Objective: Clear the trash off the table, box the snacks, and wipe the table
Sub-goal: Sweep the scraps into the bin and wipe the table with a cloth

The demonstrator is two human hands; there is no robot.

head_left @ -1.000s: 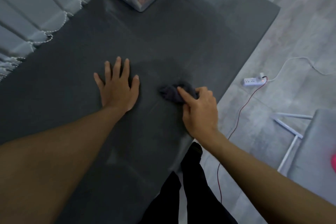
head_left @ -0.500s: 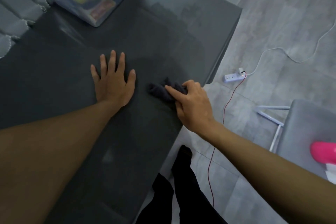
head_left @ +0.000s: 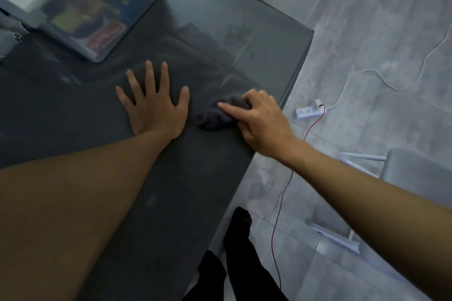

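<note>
The left hand [head_left: 156, 110] and right hand [head_left: 259, 122] are shown bare, and both forearms [head_left: 85, 190] are left uncovered up to the frame's edge. Black trousers [head_left: 244, 273] are worn, and a foot [head_left: 241, 219] is covered in black as well.

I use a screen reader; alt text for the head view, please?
The right hand grips a dark cloth on a table near its edge, while the left hand lies flat beside it. A clear box of snacks stands farther back; a power strip lies on the floor.
</note>
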